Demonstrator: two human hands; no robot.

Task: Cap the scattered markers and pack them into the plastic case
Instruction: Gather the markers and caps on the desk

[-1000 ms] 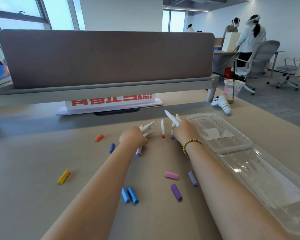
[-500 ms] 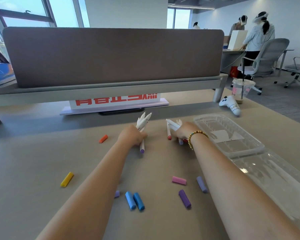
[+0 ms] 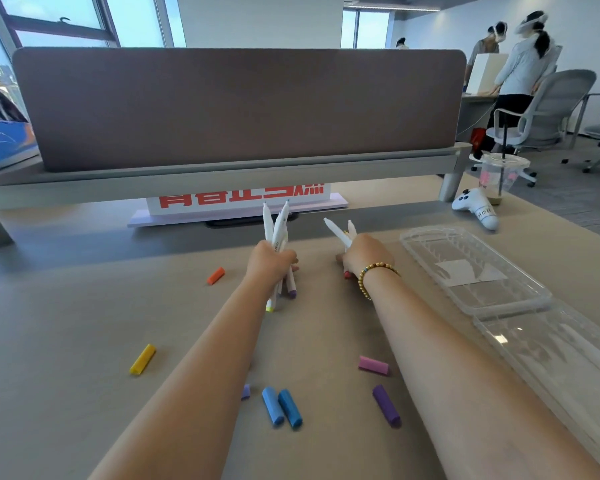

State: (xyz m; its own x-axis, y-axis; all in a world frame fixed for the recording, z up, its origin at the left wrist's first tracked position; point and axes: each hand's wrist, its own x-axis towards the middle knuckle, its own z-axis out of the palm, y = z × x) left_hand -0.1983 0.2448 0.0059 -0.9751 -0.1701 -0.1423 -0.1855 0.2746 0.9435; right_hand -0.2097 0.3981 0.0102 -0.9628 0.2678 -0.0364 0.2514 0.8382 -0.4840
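On desk [image 3: 84, 323]: hands [image 3: 271, 261] grip slim white markers [image 3: 274, 226].

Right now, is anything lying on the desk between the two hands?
No. In the head view, the strip of desk between the left hand and the right hand is bare; the loose caps lie nearer the camera.

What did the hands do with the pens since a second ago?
The left hand gathered the pens that lay flat and stood them up in a bunch, tips on the table. The right hand picked up the pens that lay beside it and holds them too. The loose caps, such as the two blue caps, and the clear case stayed where they were.
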